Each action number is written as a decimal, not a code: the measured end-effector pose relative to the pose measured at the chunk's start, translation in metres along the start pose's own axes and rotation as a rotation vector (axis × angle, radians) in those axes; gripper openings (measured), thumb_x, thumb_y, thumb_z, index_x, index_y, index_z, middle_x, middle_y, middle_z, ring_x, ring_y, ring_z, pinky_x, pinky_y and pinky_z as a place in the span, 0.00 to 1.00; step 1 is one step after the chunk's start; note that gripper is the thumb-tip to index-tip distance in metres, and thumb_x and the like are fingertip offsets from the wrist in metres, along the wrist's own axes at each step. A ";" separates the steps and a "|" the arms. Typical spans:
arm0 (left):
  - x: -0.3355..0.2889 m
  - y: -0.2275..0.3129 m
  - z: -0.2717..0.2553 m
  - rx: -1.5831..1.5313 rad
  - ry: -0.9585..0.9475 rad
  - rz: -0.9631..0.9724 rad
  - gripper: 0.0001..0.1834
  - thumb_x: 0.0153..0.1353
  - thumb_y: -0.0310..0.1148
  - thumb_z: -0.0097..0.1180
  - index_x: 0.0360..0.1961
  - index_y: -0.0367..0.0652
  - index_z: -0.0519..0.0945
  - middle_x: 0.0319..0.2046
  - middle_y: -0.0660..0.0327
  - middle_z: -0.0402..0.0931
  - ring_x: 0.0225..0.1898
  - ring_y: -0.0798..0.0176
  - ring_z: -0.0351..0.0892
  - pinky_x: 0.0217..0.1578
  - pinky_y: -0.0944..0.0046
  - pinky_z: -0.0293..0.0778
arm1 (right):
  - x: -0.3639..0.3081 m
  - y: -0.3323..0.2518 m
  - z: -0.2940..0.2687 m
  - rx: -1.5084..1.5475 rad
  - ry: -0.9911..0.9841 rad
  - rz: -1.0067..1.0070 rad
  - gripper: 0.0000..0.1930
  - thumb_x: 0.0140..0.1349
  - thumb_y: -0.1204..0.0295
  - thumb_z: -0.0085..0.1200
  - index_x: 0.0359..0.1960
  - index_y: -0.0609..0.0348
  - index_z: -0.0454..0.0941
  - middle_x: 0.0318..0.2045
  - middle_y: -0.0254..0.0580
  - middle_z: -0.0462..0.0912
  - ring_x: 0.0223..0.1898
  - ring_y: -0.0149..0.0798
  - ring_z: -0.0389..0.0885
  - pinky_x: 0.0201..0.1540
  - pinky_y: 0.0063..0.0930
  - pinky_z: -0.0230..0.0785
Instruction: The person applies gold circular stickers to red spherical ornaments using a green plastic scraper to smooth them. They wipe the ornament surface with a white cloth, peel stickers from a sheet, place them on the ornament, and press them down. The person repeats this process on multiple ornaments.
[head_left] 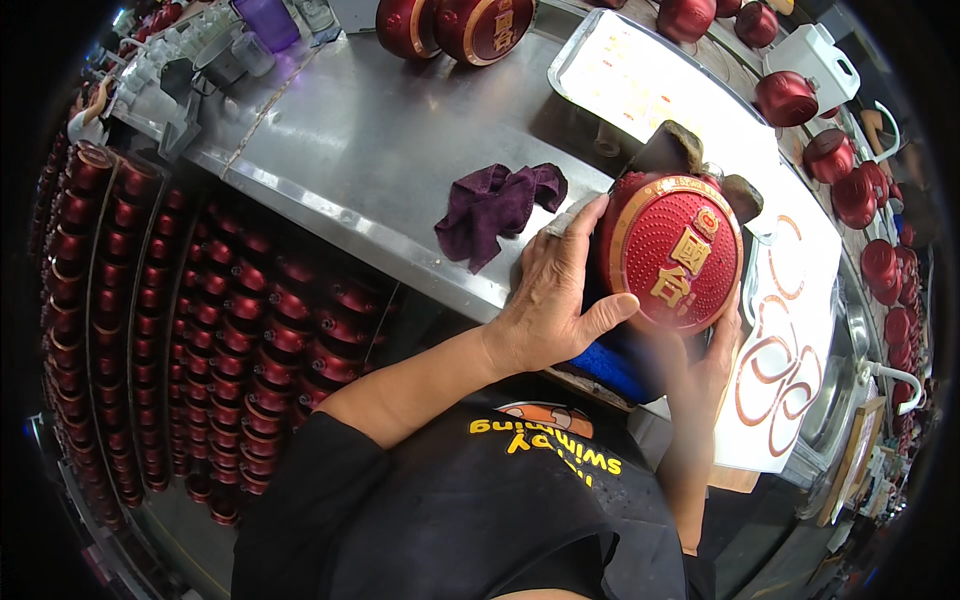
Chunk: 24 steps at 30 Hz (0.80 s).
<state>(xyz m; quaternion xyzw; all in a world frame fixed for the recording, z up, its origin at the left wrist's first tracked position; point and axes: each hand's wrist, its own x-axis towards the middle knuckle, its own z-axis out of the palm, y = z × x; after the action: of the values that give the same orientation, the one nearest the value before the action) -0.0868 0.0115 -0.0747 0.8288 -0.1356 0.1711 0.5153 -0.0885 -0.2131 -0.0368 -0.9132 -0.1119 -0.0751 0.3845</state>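
Observation:
A round, flat-faced red bottle [655,250] with a gold-coloured ring and raised gold characters is held between my two hands, its decorated face turned up. My left hand [555,300] presses along its left side, the thumb lying over the lower edge of the face. Beneath the left fingers a bit of pale cloth [572,214] shows. On the lower right side, my right hand [715,360] grips the edge; it is partly blurred. Brownish padded blocks [672,148] touch the bottle's far side. Below it lies a blue cloth [612,368].
A crumpled purple cloth [500,212] lies on the metal table [370,120]. Two more red bottles [485,28] stand at the back. Right of me are a white-lined tray [640,75] and a white sheet [770,440] with copper-coloured rings. Racked red bottles [265,340] fill the left.

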 end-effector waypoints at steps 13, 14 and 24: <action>-0.002 0.006 0.003 0.137 0.004 -0.008 0.63 0.63 0.67 0.60 0.78 0.31 0.42 0.69 0.32 0.60 0.68 0.33 0.63 0.70 0.36 0.50 | 0.000 0.001 0.002 0.018 0.049 -0.041 0.45 0.59 0.64 0.70 0.76 0.65 0.60 0.68 0.55 0.70 0.70 0.50 0.70 0.72 0.43 0.61; -0.002 0.006 0.003 0.128 0.006 -0.003 0.63 0.63 0.66 0.60 0.78 0.31 0.42 0.69 0.32 0.59 0.69 0.33 0.62 0.71 0.36 0.49 | 0.000 0.002 0.002 0.003 0.044 -0.049 0.46 0.59 0.63 0.70 0.76 0.65 0.59 0.68 0.55 0.70 0.70 0.50 0.70 0.72 0.43 0.61; -0.003 0.001 0.002 0.017 -0.006 -0.015 0.55 0.69 0.59 0.57 0.79 0.32 0.44 0.70 0.33 0.60 0.68 0.32 0.62 0.71 0.37 0.48 | 0.000 0.002 0.000 -0.005 -0.017 -0.019 0.54 0.65 0.41 0.63 0.78 0.68 0.52 0.72 0.63 0.63 0.74 0.56 0.62 0.75 0.49 0.54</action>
<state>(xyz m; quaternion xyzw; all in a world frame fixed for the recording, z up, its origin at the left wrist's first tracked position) -0.0899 0.0095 -0.0764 0.8345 -0.1293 0.1660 0.5092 -0.0876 -0.2145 -0.0386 -0.9137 -0.1235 -0.0713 0.3805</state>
